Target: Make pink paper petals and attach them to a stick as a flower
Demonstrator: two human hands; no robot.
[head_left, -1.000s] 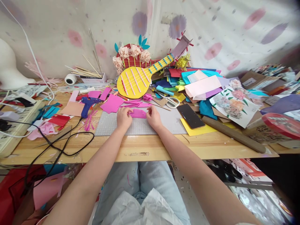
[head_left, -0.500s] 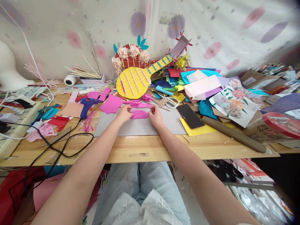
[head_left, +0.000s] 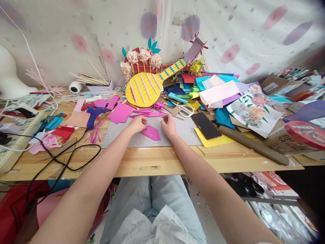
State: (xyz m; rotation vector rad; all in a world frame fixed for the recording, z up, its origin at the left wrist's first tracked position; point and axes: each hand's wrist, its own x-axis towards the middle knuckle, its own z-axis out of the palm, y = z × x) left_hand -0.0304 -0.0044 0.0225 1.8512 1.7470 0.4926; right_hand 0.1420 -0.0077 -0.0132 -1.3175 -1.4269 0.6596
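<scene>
A magenta crepe-paper piece (head_left: 151,133) with a pointed right end hangs low over the grey cutting mat (head_left: 115,137). My left hand (head_left: 137,124) pinches its left end between thumb and fingers. To the right of the paper, and apart from it, my right hand (head_left: 168,125) is closed with its fingers curled together. Whether anything is in those fingertips is hidden. Just behind both hands lie magenta paper strips (head_left: 144,112) and a small rolled magenta paper flower (head_left: 159,105). More magenta paper sheets (head_left: 120,113) rest left of my left hand.
A blue glue gun (head_left: 93,115) with a black cord stands at left. Scissors (head_left: 186,110) and a phone (head_left: 206,125) lie to the right, near a wooden stick (head_left: 254,145). A yellow paper lute (head_left: 144,89) leans at the back beside stacked coloured paper (head_left: 219,91).
The magenta piece was between both hands and level. Now its right end is free of my right hand and tilts down toward me, while my left hand keeps its hold and shifts slightly.
</scene>
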